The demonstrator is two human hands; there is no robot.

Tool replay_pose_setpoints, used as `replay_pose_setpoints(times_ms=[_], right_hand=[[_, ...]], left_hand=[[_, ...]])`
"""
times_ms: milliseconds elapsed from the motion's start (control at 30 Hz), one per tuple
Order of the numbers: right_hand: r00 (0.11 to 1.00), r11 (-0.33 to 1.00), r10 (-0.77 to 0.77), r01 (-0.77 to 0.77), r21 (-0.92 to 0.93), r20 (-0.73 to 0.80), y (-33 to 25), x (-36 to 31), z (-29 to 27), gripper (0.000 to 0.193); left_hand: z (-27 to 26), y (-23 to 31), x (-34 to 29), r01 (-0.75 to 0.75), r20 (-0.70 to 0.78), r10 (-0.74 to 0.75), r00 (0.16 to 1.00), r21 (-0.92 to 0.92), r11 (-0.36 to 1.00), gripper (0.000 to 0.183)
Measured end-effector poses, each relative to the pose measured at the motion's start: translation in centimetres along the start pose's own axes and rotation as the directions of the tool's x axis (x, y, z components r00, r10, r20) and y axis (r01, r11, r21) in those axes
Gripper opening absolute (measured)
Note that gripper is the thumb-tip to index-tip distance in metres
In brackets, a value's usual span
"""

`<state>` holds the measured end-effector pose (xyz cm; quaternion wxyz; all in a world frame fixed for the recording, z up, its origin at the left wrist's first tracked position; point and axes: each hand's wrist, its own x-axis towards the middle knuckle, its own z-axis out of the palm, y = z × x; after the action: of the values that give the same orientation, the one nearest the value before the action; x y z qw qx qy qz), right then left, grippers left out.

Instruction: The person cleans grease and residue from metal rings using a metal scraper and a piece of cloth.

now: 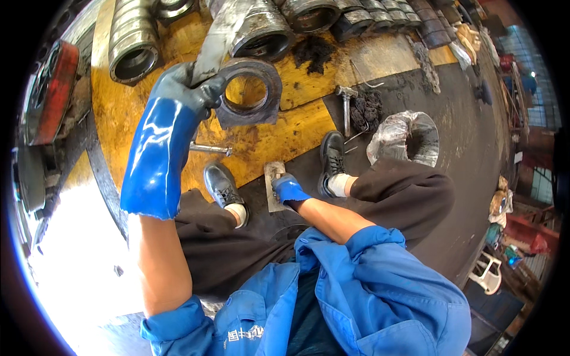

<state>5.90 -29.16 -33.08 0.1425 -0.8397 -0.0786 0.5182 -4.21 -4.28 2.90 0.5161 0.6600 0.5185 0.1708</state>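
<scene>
My left hand (pixel 189 89), in a long blue and grey glove, grips the left rim of a heavy rusty metal ring with a square base (pixel 249 94) that stands tilted on the yellow wooden boards (pixel 297 127). My right hand (pixel 288 188), in a blue glove, reaches down between my black shoes and holds a flat grey metal scraper (pixel 273 185) against the ground. A steel rod (pixel 209 148) lies just below the ring, near my left shoe (pixel 221 185).
Several large steel rings and cylinders (pixel 133 41) line the far edge of the boards. A hammer (pixel 345 107) lies beside dark clumps of grease (pixel 367 110). A silvery plastic-lined bag (pixel 407 137) stands right of my right shoe (pixel 332 157). White plastic chair (pixel 487 273) at lower right.
</scene>
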Motion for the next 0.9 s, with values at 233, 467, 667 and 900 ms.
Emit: replay_pose_setpoints(times_ms=[233,467,667,900], right_hand=[[0.817,0.292,-0.48,0.492,-0.82,0.32,-3.4,2.0,-5.8,0.02],[0.677,0.094,-0.688,0.438,-0.894,0.26,-3.4,6.3,-10.2,0.022],[0.641,0.0,-0.671,0.502,-0.865,0.372,-6.6,9.0,-13.4,0.021],[0.591,-0.186,-0.653,0.482,-0.856,0.474,-7.5,14.8,-13.6,0.022]], left_hand=[[0.6,-0.4,0.4,-0.005,-0.008,0.005,1.0,-0.03,1.0,0.025],[1.1,-1.1,1.3,-0.011,-0.002,0.011,1.0,-0.067,0.998,0.022],[1.3,-1.3,1.3,-0.001,-0.032,-0.002,0.999,-0.07,0.998,0.022],[1.9,-0.7,1.4,0.021,-0.013,-0.022,1.0,-0.022,1.0,0.02]])
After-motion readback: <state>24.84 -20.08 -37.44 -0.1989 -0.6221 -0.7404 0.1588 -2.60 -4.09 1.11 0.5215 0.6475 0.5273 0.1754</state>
